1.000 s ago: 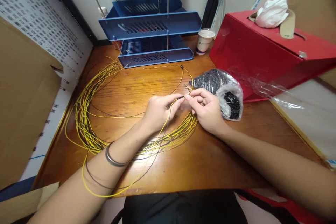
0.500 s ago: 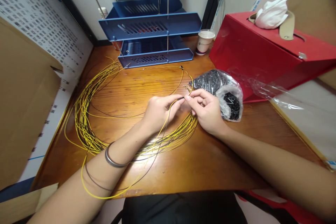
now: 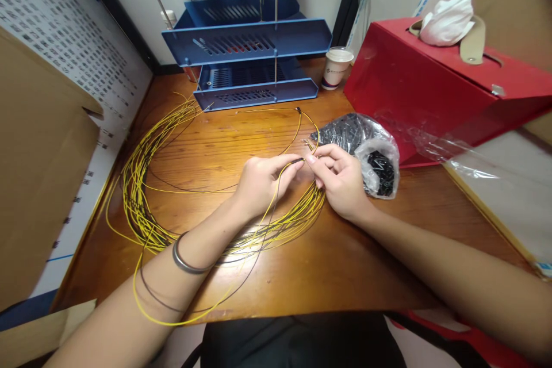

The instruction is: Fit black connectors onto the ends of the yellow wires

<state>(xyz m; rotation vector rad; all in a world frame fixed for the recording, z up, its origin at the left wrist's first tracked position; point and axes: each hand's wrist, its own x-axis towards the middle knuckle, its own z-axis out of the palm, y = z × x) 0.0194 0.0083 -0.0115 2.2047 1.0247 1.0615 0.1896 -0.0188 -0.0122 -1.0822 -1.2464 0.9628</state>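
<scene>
My left hand (image 3: pixel 262 184) pinches a yellow and a black wire between thumb and fingers, with a small black piece (image 3: pixel 296 160) at the fingertips. Close against it, my right hand (image 3: pixel 338 181) has thumb and index finger pressed together at the wires' end; the exact bit in that pinch is too small to make out. A large coil of yellow and black wires (image 3: pixel 140 207) lies under and around my hands. Just beyond my right hand sits a clear plastic bag (image 3: pixel 342 131) full of small black pieces (image 3: pixel 382 169), its mouth folded open.
Blue stacked trays (image 3: pixel 254 96) stand at the back, with a paper cup (image 3: pixel 335 69) beside them. At the right is a red box (image 3: pixel 414 86) with a tissue (image 3: pixel 448 20) sticking out. Cardboard (image 3: pixel 38 172) borders the wooden desk (image 3: pixel 336 276) on the left.
Hardly anything differs. Both hands keep their pinches at the same spot, and the right thumb has shifted very slightly to the right.
</scene>
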